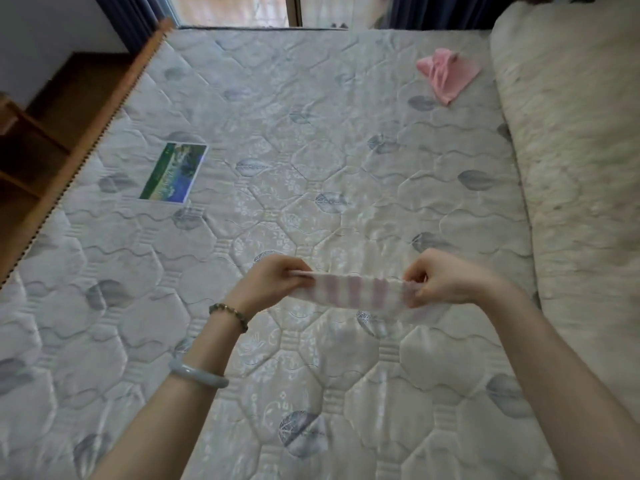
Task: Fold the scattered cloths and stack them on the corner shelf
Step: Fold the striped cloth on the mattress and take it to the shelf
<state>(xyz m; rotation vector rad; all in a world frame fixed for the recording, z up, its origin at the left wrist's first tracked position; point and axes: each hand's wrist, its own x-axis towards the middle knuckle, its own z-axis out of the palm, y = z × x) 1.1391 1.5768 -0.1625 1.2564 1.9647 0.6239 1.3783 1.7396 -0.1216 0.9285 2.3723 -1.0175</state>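
As I look down over the quilted mattress (311, 168), its pale cover with grey-blue leaves fills most of my view. Along the mattress's right edge lies a long roll of cream bedding (571, 150), running from the near side to the far side. Off the mattress's left edge, beyond its brown border, stands the wooden shelf (34, 133), only partly in view.

Above the near middle of the mattress I hold the striped cloth (353, 292) stretched between both hands and lifted clear of the cover. It is a narrow band whose long axis runs left to right, across the mattress, roughly level. Its pink and white stripes run crosswise to that axis, and its lower edge sags a little toward the right end. My left hand (273, 282) pinches the left end with curled fingers and thumb. My right hand (440, 278) pinches the right end the same way, knuckles up.

At the mattress's far right corner the pink cloth (448, 74) lies crumpled, just beside the cream bedding and well apart from the striped cloth, one corner pointing toward me.

On the mattress's left half, near its left edge, a green and blue picture card (173, 173) lies flat, its long axis tilted from near-left to far-right.

My left wrist carries a bead bracelet (230, 315), and a pale bangle (197, 374) sits further up that forearm.
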